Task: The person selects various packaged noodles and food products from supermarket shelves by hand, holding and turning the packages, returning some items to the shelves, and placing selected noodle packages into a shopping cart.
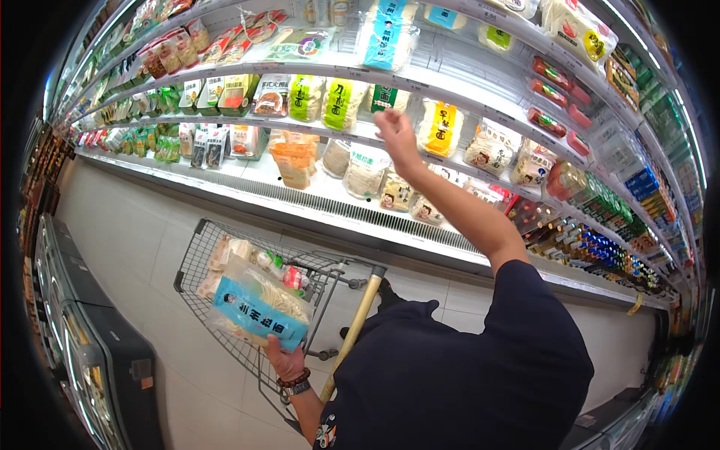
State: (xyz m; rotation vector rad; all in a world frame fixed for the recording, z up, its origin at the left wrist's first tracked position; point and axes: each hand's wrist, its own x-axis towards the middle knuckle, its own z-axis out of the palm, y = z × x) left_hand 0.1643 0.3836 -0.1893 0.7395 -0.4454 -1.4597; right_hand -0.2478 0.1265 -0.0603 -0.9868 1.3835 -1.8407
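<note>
My left hand [285,358] grips a clear bag of noodles with a blue label [259,312] by its lower end. The bag is above the wire shopping cart [198,247]. My right hand [398,135] is raised in front of the refrigerated shelf, its fingers bent. Behind those fingers stands a noodle bag with a dark green label [389,97]; whether they touch it is not clear. Yellow-green-labelled noodle bags [340,104] stand to its left and an orange-labelled one [440,128] to its right. Another blue-labelled bag [387,36] sits on the shelf above.
Packaged goods lie in the cart, among them a red-and-white package [293,278]. The cart's yellow handle [354,332] is beside my body. Shelf edges [337,72] bearing price labels run across the display. Dark freezer cabinets [107,343] line the left side of the tiled floor [197,388].
</note>
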